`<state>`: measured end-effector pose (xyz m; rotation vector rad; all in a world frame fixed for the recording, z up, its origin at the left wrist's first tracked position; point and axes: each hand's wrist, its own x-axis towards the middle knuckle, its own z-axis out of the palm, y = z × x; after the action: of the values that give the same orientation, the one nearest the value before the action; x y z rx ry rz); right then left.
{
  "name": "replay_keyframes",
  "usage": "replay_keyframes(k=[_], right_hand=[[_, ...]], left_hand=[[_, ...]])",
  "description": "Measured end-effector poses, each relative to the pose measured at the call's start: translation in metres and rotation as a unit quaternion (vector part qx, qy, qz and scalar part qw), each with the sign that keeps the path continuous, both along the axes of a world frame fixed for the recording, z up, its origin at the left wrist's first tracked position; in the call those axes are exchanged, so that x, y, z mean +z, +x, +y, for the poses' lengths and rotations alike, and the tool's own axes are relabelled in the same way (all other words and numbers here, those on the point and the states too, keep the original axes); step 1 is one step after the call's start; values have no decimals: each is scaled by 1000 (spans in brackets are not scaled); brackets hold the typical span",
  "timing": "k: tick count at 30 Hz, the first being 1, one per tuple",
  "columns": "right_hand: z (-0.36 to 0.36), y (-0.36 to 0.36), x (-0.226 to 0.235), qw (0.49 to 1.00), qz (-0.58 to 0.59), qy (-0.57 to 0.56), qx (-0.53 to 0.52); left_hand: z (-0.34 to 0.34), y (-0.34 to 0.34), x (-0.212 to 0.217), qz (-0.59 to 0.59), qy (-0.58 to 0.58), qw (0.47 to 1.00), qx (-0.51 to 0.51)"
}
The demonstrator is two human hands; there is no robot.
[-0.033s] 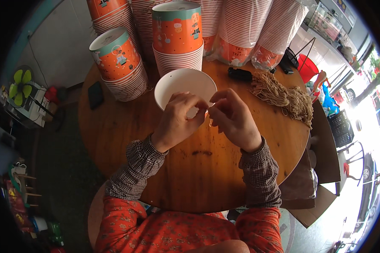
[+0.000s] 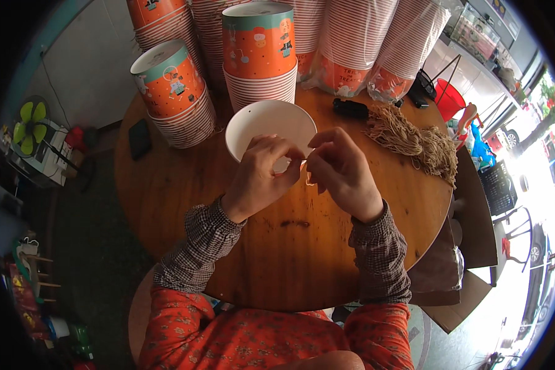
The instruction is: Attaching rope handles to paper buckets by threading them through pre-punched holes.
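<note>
Over the near rim of a white-lined paper bucket [image 2: 262, 120], my two hands are close together with the fingertips pinched. My left hand [image 2: 265, 176] is closed on a thin piece of string [image 2: 304, 161], mostly hidden by the fingers. From the right, my right hand [image 2: 345, 176] pinches the same string, its fingertips almost touching the left ones. The bucket tilts with its mouth toward me, and a small dark hole shows near its far-left rim. A bundle of beige string [image 2: 413, 139] lies to the right on the round wooden table [image 2: 277, 259].
Stacked orange-and-teal paper buckets [image 2: 259, 46] stand behind the open one, with a shorter stack [image 2: 172, 92] to their left. Plastic-wrapped stacks [image 2: 351, 43] rise at the back. A dark phone-like object [image 2: 139, 139] lies left; a black object [image 2: 350, 109] sits beside the string bundle.
My right fingers have shifted very slightly at the pinch. My left hand, the bucket and everything else look the same.
</note>
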<state>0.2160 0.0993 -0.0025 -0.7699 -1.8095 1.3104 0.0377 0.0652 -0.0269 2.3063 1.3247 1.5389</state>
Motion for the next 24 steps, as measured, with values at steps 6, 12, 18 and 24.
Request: replay_keyframes(k=[6, 12, 18, 24], right_hand=[[0, 11, 8, 977, 204, -56, 9], [-10, 26, 30, 959, 268, -70, -64], [-14, 21, 28, 948, 308, -75, -37], [-10, 32, 33, 930, 334, -150, -23]], left_hand=[[6, -1, -14, 15, -18, 999, 44], [-3, 6, -13, 79, -62, 991, 88], [-9, 9, -15, 106, -66, 988, 87], [-3, 14, -28, 152, 5, 986, 68]])
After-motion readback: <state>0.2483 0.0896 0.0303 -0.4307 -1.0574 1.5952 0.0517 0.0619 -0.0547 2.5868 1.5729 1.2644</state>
